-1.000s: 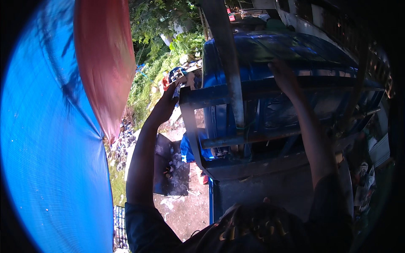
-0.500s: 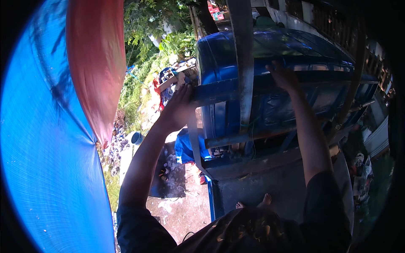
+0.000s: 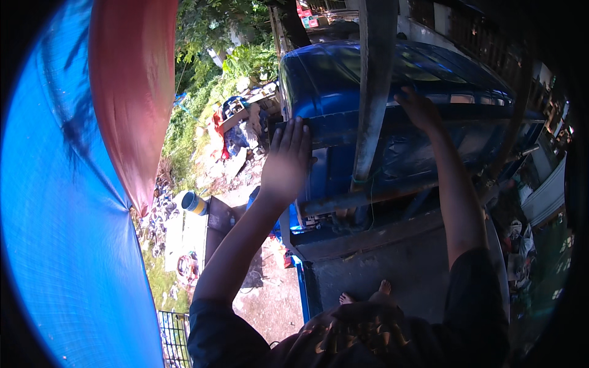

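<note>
My left hand (image 3: 287,161) lies with its fingers stretched out flat over the left end of a dark blue horizontal beam (image 3: 336,127). Farther right, my right hand (image 3: 421,110) is raised at the same beam, its fingers apart; whether it touches the metal I cannot tell. Between my hands a worn, flat metal bar (image 3: 373,92) runs lengthwise across the beam. Behind it all is the blue cab (image 3: 319,70) of a truck. My bare feet stand on the truck's bed (image 3: 368,264).
A rusty lower rail (image 3: 399,193) crosses in front of the cab. To the left hang a blue tarp (image 3: 55,214) and a red cloth (image 3: 132,92). A blue and yellow bucket (image 3: 194,203) and a heap of scrap (image 3: 236,132) are on the ground below.
My left hand has moved right and further onto the beam's end, fingers spreading upward. My right hand stays near its place. The view has shifted slightly.
</note>
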Demonstrator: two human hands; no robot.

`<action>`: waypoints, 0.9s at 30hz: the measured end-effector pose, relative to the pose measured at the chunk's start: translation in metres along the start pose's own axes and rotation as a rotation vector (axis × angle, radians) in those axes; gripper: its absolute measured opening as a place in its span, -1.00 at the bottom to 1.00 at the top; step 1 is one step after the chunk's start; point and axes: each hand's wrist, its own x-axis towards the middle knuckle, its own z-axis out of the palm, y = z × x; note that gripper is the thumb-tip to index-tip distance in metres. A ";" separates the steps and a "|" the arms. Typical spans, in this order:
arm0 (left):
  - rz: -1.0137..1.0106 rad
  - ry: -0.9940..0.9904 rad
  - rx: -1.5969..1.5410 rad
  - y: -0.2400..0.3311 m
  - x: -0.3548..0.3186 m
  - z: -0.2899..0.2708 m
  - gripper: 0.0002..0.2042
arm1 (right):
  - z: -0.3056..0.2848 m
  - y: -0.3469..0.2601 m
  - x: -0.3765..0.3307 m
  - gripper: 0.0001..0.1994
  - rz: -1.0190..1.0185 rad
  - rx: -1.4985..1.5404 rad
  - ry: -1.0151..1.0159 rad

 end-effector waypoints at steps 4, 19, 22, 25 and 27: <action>0.074 -0.123 0.090 0.014 0.004 0.009 -0.41 | -0.002 0.002 -0.007 -0.29 -0.009 -0.009 0.022; -0.010 0.074 -0.100 0.074 0.024 0.039 -0.41 | 0.003 -0.004 -0.002 -0.31 0.040 -0.038 -0.039; -0.003 0.060 -0.207 0.071 0.026 0.030 -0.42 | -0.003 0.002 -0.002 -0.31 -0.040 0.024 -0.003; -0.083 0.089 -0.184 0.060 0.010 0.037 -0.41 | -0.010 0.010 -0.003 -0.31 -0.021 0.016 -0.006; -0.092 0.101 -0.158 0.059 0.011 0.037 -0.41 | -0.006 0.006 -0.003 -0.31 -0.009 0.002 -0.010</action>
